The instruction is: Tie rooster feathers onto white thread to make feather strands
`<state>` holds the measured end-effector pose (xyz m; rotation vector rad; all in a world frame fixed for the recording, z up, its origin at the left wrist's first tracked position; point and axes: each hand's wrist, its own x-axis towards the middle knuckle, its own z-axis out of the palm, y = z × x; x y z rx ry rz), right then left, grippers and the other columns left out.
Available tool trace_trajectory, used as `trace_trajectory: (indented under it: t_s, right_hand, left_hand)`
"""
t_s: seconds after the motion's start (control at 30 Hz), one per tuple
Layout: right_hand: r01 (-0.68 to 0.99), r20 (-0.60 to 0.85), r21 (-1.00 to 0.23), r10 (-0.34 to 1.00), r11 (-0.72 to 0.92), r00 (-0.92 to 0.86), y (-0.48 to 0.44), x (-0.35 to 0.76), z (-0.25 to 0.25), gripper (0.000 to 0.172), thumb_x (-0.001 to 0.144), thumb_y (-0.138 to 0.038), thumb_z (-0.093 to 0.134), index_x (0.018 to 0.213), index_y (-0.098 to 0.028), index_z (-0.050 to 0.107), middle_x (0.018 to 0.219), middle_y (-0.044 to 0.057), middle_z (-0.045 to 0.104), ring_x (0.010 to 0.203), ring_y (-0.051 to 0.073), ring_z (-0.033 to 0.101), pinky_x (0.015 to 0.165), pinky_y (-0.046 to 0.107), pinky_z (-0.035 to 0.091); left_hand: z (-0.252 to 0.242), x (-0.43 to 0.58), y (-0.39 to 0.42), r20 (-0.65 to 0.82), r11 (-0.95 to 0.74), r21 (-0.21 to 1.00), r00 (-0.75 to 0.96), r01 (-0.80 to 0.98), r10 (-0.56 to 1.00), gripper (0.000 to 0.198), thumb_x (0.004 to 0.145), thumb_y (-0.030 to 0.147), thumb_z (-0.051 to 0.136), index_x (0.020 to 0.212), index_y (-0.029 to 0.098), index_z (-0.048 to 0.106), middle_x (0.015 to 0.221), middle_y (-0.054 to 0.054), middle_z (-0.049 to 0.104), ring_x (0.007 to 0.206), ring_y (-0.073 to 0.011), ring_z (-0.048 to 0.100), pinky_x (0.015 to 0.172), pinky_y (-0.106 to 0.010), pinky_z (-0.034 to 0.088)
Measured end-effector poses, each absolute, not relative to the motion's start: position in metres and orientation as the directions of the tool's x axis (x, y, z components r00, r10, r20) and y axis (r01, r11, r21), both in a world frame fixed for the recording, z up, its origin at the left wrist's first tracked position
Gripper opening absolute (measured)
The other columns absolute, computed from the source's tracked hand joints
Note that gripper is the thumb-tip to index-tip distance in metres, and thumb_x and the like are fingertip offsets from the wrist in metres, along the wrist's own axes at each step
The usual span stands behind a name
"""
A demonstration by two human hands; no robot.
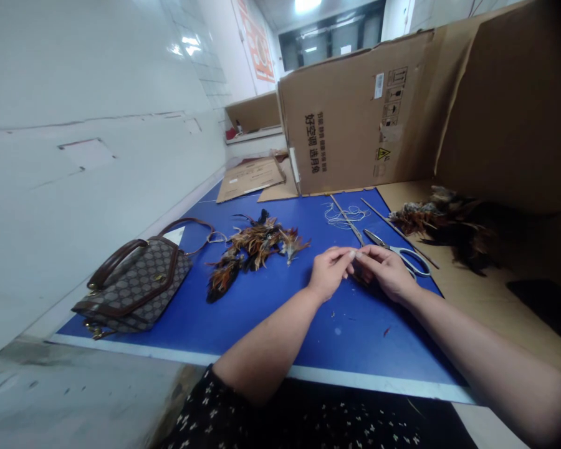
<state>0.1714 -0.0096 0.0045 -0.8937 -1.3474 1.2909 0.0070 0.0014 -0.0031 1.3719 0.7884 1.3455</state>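
My left hand (pixel 330 269) and my right hand (pixel 387 269) meet over the blue table, thumbs and fingertips pinched together. What they hold is mostly hidden; a small dark brown bit shows beneath the fingers, too little to name. Just beyond my right hand lie scissors (pixel 409 257) with pale grey handles. Past my fingertips are a thin stick (pixel 346 218) and a loose tangle of pale thread (pixel 340 217). To the left of my left hand rests a bunch of brown and black feathers (pixel 257 244).
A patterned handbag (pixel 143 284) with brown handles stands at the left. Another stick (pixel 393 227) lies near the table's right side, beside a feather pile (pixel 442 218) on cardboard. A large cardboard box (pixel 350 125) walls off the back; flat cardboard (pixel 250 178) lies behind.
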Motion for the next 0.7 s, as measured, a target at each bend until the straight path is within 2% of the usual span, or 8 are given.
trace_trajectory:
  t_s: [0.1, 0.2, 0.27, 0.33, 0.4, 0.47, 0.57, 0.7]
  right_hand:
    - [-0.026, 0.176, -0.984, 0.965, 0.174, -0.196, -0.008, 0.173, 0.003, 0.037, 0.087, -0.056, 0.073, 0.088, -0.019, 0.066, 0.059, -0.004, 0.054, 0.048, 0.01, 0.044, 0.049, 0.026, 0.04]
    - [0.233, 0.242, -0.933, 0.956, 0.276, -0.163, -0.005, 0.176, 0.0, 0.04, 0.091, -0.058, 0.064, 0.084, -0.019, 0.066, 0.064, -0.001, 0.058, 0.053, 0.013, 0.049, 0.054, 0.027, 0.042]
    - [0.494, 0.332, -0.778, 0.922, 0.388, -0.202, -0.004, 0.18, 0.002, 0.039, 0.094, -0.054, 0.059, 0.082, -0.019, 0.067, 0.073, 0.004, 0.063, 0.063, 0.017, 0.056, 0.062, 0.03, 0.045]
    - [0.708, 0.366, -0.537, 0.883, 0.459, -0.294, -0.005, 0.184, 0.005, 0.035, 0.093, -0.051, 0.059, 0.083, -0.019, 0.07, 0.083, 0.008, 0.066, 0.072, 0.02, 0.06, 0.069, 0.031, 0.046]
    - [0.807, 0.33, -0.337, 0.864, 0.484, -0.38, -0.007, 0.188, 0.008, 0.031, 0.089, -0.049, 0.065, 0.085, -0.019, 0.071, 0.088, 0.01, 0.066, 0.074, 0.021, 0.061, 0.07, 0.032, 0.045]
    - [0.829, 0.288, -0.249, 0.856, 0.501, -0.431, -0.008, 0.19, 0.009, 0.025, 0.087, -0.044, 0.067, 0.083, -0.019, 0.07, 0.086, 0.009, 0.066, 0.074, 0.021, 0.061, 0.069, 0.031, 0.045]
    - [0.813, 0.251, -0.251, 0.846, 0.526, -0.47, -0.005, 0.19, 0.003, 0.017, 0.089, -0.03, 0.063, 0.076, -0.021, 0.068, 0.081, 0.008, 0.065, 0.072, 0.02, 0.062, 0.068, 0.03, 0.044]
    - [0.752, 0.334, -0.388, 0.842, 0.532, -0.423, 0.003, 0.191, -0.004, 0.017, 0.092, -0.028, 0.06, 0.078, -0.022, 0.068, 0.08, 0.007, 0.067, 0.069, 0.02, 0.062, 0.066, 0.031, 0.046]
  left_hand:
    - [0.004, 0.001, 0.005, 0.249, -0.204, 0.925, 0.106, -0.319, 0.963, 0.034, 0.084, 0.045, 0.077, 0.097, 0.014, 0.077, 0.078, -0.005, 0.067, 0.054, -0.0076, 0.055, 0.047, -0.021, 0.038]
    - [0.013, -0.013, 0.014, 0.216, -0.18, 0.868, 0.026, -0.463, 0.976, 0.033, 0.083, 0.044, 0.079, 0.094, 0.014, 0.072, 0.102, -0.012, 0.072, 0.061, -0.0104, 0.062, 0.046, -0.021, 0.038]
    - [0.017, -0.022, 0.021, 0.206, -0.201, 0.842, -0.046, -0.5, 0.978, 0.034, 0.082, 0.044, 0.08, 0.093, 0.014, 0.069, 0.103, -0.012, 0.072, 0.06, -0.0107, 0.063, 0.046, -0.021, 0.038]
    - [0.019, -0.028, 0.026, 0.182, -0.216, 0.826, -0.118, -0.521, 0.976, 0.036, 0.08, 0.043, 0.082, 0.094, 0.014, 0.068, 0.09, -0.008, 0.071, 0.057, -0.0101, 0.061, 0.046, -0.021, 0.038]
    - [0.018, -0.03, 0.029, 0.158, -0.218, 0.818, -0.158, -0.532, 0.975, 0.038, 0.078, 0.044, 0.084, 0.094, 0.014, 0.067, 0.079, -0.004, 0.067, 0.056, -0.0092, 0.059, 0.047, -0.021, 0.037]
    - [0.016, -0.029, 0.031, 0.142, -0.202, 0.825, -0.153, -0.527, 0.978, 0.04, 0.076, 0.045, 0.085, 0.094, 0.013, 0.068, 0.076, -0.002, 0.065, 0.056, -0.0085, 0.058, 0.048, -0.021, 0.036]
    - [0.01, -0.026, 0.032, 0.13, -0.174, 0.858, -0.124, -0.484, 0.984, 0.043, 0.075, 0.048, 0.085, 0.093, 0.012, 0.069, 0.075, -0.002, 0.063, 0.056, -0.0084, 0.058, 0.048, -0.021, 0.036]
    - [0.005, -0.025, 0.029, 0.114, -0.149, 0.92, -0.115, -0.363, 0.987, 0.044, 0.075, 0.051, 0.082, 0.093, 0.012, 0.071, 0.075, -0.002, 0.064, 0.053, -0.0069, 0.054, 0.045, -0.02, 0.031]
